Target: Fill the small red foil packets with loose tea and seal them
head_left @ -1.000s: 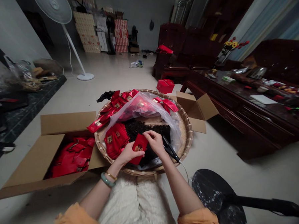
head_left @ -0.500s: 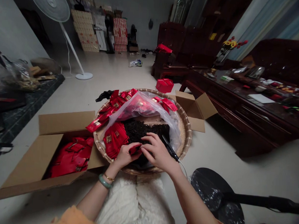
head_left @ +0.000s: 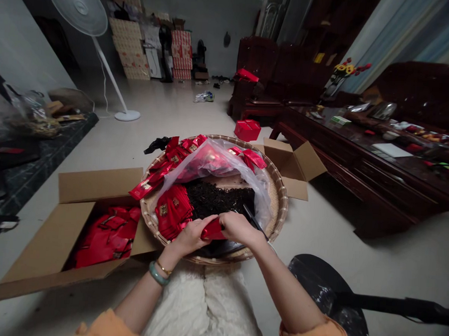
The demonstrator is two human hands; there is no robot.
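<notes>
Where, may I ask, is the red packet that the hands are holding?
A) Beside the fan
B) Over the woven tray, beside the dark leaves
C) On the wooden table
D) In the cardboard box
B: the left hand and right hand grip the red packet over the woven bamboo tray, beside the dark loose leaves.

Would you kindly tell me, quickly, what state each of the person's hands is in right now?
Left hand: closed, holding the red packet.
Right hand: closed, holding the same packet.
</notes>
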